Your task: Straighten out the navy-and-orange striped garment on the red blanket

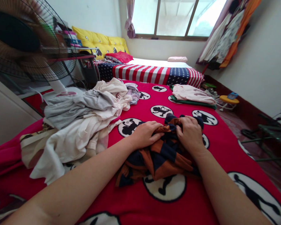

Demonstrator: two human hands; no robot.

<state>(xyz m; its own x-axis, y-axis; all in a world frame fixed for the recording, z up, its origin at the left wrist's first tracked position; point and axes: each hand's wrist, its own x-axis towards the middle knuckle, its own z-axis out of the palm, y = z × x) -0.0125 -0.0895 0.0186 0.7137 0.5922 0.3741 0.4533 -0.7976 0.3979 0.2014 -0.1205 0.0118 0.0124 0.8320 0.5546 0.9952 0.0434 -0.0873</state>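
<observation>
The fingers of both hands were bent into cloth. The left hand (147, 133) grasped a gathered edge of an orange and navy garment (165, 156), its thumb beneath and its fingers over the top. The right hand (189, 131) was curled round a bunched part of the same garment, though the tips of its fingers were partly hidden in the folds.

Between the two hands, a short twisted ridge of cloth ran side to side, roughly in line with the near edge of the bed (224, 159). Most of the garment lay from the fingers towards that near edge, between the forearms, with a little dark cloth beyond the right hand. It was too crumpled to show a clear long axis, but its spread slanted from near left to far right. Both hands touched it, so neither was plainly nearer.

Further out, a loose heap of clothes (81, 114) lay along the left edge of the bed, closer to the left hand. Towards the far right corner lay flat clothes (193, 93), pale pink over dark green. A fan (15, 31) stood past the left edge, and another bed (152, 73) beyond the far edge.
</observation>
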